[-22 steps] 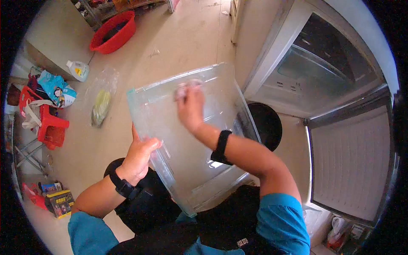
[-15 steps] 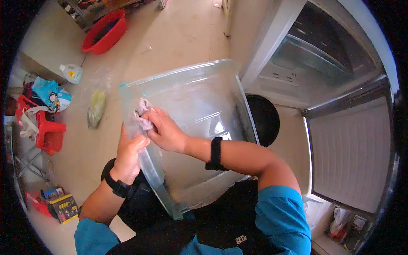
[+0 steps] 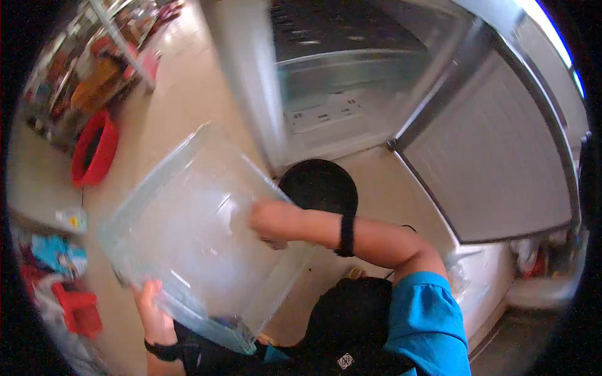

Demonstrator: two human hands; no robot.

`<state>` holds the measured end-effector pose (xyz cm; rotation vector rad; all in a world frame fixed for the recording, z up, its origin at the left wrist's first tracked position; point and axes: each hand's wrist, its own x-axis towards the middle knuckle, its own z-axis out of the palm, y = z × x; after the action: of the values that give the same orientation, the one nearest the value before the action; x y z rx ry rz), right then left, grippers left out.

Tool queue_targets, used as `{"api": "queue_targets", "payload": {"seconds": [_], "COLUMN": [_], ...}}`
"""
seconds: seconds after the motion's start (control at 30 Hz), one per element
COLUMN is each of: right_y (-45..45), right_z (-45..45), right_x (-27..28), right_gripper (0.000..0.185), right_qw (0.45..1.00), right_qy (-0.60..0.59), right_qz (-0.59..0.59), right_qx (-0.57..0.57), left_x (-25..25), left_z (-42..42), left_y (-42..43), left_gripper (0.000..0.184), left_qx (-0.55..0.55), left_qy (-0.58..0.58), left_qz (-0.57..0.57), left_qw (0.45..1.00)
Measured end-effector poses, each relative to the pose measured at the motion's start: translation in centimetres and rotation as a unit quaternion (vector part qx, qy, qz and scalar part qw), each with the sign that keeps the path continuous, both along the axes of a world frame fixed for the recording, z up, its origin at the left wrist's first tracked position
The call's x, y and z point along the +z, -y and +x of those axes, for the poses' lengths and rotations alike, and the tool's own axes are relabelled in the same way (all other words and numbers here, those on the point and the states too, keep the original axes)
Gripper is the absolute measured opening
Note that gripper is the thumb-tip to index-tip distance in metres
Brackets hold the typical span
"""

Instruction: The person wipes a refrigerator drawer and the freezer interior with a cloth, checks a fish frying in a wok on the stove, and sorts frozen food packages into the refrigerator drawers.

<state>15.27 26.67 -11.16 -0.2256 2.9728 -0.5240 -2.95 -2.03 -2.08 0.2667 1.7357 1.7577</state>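
**One-handed hold is leaving clear drawer prone to twisting**

The left hand point(image 3: 155, 316) is clamping the rim of the clear drawer point(image 3: 153, 182), above the floor point(image 3: 179, 94); off-centre pressure could wrench it loose. The right hand point(image 3: 274, 219) is closing around a mostly hidden cloth point(image 3: 274, 243). The black tub point(image 3: 321, 185) is crowding one edge; leftward, floor is opening out.
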Motion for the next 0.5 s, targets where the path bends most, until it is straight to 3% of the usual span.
{"api": "queue_targets", "payload": {"seconds": [0.03, 0.1, 0.13, 0.2, 0.23, 0.27, 0.3, 0.37, 0.43, 0.5], "right_y": [-0.4, 0.8, 0.8, -0.5, -1.5, -2.6, -3.5, -3.2, -0.5, 2.8], "right_z": [-1.2, -5.1, -6.1, -7.5, -7.8, -8.4, -8.0, -4.0, -6.7, -7.1], "right_x": [-0.1, -0.6, -1.2, -2.0, -3.5, -5.5, -5.1, -4.2, -6.1, -9.0], "right_gripper": [0.016, 0.019, 0.019, 0.019, 0.019, 0.020, 0.021, 0.024, 0.026, 0.030], "right_qw": [0.979, 0.875, 0.862, 0.932, 0.922, 0.941, 0.954, 0.939, 0.944, 0.901], "right_qy": [-0.199, -0.430, -0.448, -0.328, -0.348, -0.290, -0.230, -0.233, -0.054, -0.048], "right_qz": [-0.001, -0.194, -0.201, -0.115, -0.121, -0.068, -0.015, 0.163, 0.123, 0.246], "right_qx": [-0.049, -0.107, -0.128, -0.106, -0.121, -0.160, -0.194, -0.195, -0.302, -0.353], "left_x": [0.8, 0.8, 0.6, 0.6, 0.4, 0.6, 0.7, 0.4, -0.4, -0.5], "left_z": [1.1, 2.3, 2.2, 1.5, 1.2, 0.9, 0.9, 1.1, 0.5, -0.2], "left_y": [-0.9, -1.3, -1.0, -0.6, -0.3, -0.1, -0.3, -1.1, -1.2, -1.4], "left_gripper": [0.070, 0.071, 0.070, 0.069, 0.070, 0.072, 0.072, 0.071, 0.069, 0.067], "left_qx": [0.014, -0.001, -0.011, -0.037, -0.032, -0.022, -0.029, 0.044, 0.028, 0.014], "left_qy": [-0.015, -0.042, -0.075, -0.131, -0.077, -0.023, -0.045, -0.049, -0.014, 0.017], "left_qz": [0.016, 0.018, -0.020, -0.055, -0.026, 0.000, -0.006, -0.049, -0.021, 0.004], "left_qw": [1.000, 0.999, 0.997, 0.989, 0.996, 1.000, 0.999, 0.997, 0.999, 1.000]}}
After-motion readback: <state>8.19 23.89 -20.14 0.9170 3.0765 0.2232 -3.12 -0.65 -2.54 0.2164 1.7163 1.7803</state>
